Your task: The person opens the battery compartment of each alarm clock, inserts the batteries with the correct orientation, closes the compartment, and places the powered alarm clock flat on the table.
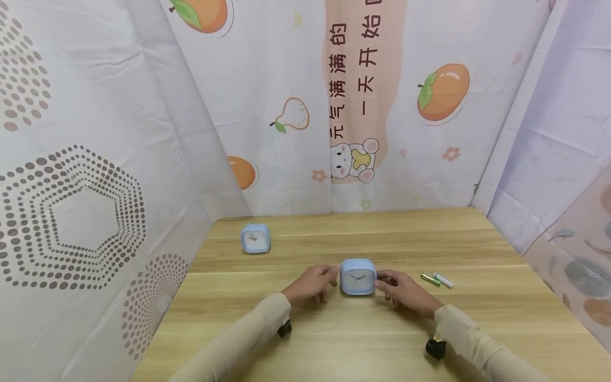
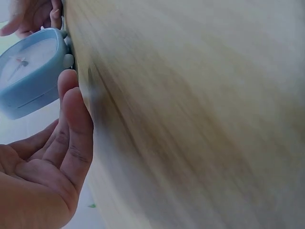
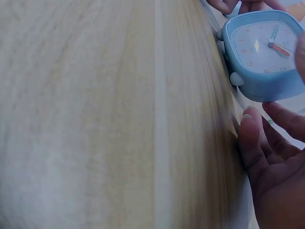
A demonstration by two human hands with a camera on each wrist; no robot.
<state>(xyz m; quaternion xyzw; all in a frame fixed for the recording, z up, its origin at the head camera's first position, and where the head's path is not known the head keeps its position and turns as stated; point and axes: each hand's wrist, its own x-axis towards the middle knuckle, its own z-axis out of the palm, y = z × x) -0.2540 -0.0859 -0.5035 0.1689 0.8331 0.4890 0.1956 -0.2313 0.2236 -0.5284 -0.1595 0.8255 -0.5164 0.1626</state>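
Note:
A light-blue alarm clock [image 1: 358,277] with a white face stands upright between the two hands, its feet at the tabletop. My left hand [image 1: 312,284] is at the clock's left side, with fingertips close to or touching its edge; in the left wrist view the left hand [image 2: 57,157] has its lower fingers fairly straight beside the clock [image 2: 33,71]. On the other side, my right hand [image 1: 403,291] pinches the clock's right edge, thumb in front and index finger along the side. The right wrist view shows the right hand [image 3: 276,157] beside the clock [image 3: 262,52].
A second light-blue alarm clock [image 1: 255,239] stands at the back left of the wooden table [image 1: 334,345]. Two small batteries, one green-gold [image 1: 430,279] and one white-green [image 1: 444,280], lie right of the right hand. Printed curtains [image 1: 286,63] enclose the table's back and sides.

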